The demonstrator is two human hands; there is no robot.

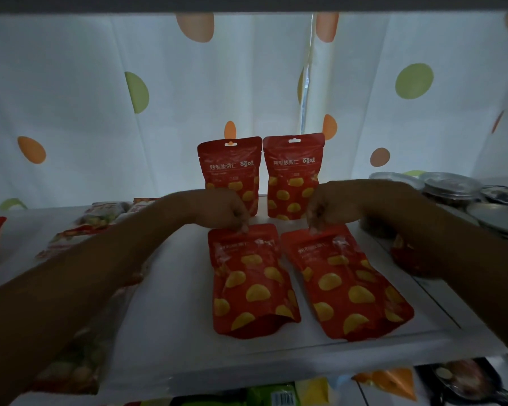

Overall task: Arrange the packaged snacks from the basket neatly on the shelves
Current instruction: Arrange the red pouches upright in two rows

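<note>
Your left hand (226,209) has its fingers curled, the tips pinching the top edge of the left front pouch (252,282). Your right hand (332,206) pinches the top edge of the right front pouch (343,285) in the same way. Both red chestnut pouches lie flat, side by side, on the white shelf (173,303). Just behind your hands, the back left pouch (232,168) and back right pouch (294,174) stand upright before the dotted curtain (71,98). Other snack packets (100,218) lie under your left arm. Round lidded tubs (449,186) sit at the right.
</note>
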